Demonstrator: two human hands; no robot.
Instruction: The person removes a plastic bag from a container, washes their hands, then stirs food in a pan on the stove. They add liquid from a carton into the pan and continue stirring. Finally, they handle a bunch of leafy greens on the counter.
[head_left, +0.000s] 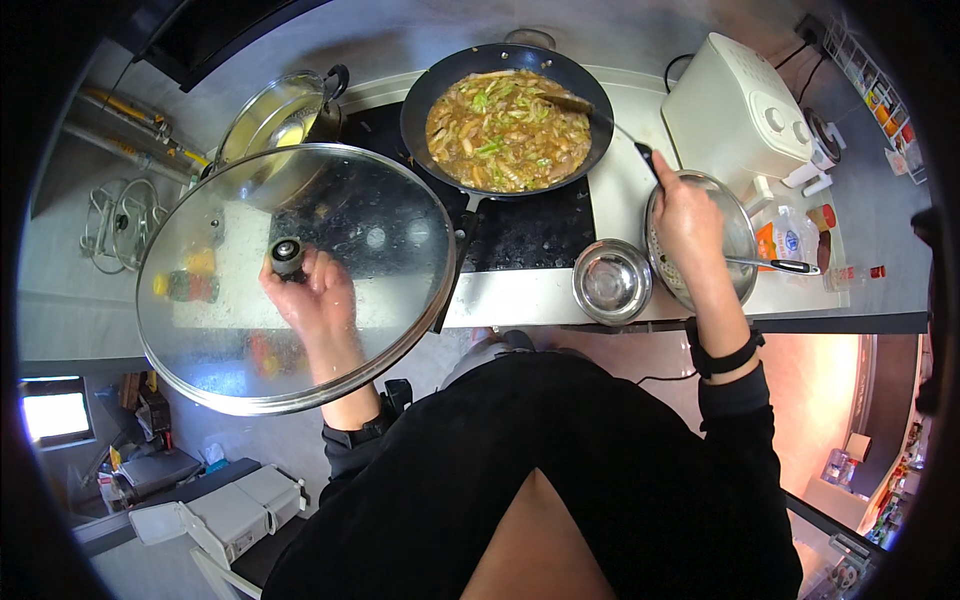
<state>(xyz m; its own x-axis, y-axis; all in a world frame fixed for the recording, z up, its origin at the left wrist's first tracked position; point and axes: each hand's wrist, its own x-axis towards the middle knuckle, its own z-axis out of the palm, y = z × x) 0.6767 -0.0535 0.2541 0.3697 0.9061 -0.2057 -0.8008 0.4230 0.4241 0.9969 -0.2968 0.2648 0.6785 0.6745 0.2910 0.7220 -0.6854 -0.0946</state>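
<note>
My left hand (322, 296) grips the knob (287, 259) of a large round glass lid (390, 225) with a metal rim. The hand shows through the wet glass, and the lid is held tilted left of the wok. In my right hand (686, 217) is the black handle of a spatula (566, 101), its blade resting among the food at the wok's right side. The dark wok (416, 112) stands on the black cooktop (525, 232). It holds a brown, saucy stew (510, 135) with pale green shredded vegetable. The wok's long handle (457, 262) points toward me, partly beside the lid.
Behind the lid is a steel pot (247, 124) with yellowish contents. A steel bowl (611, 281) and a larger bowl (739, 202) with a black-handled utensil (787, 265) sit right. Beyond them are a white appliance (735, 112), a plastic bag (795, 236) and a clear bottle (844, 279).
</note>
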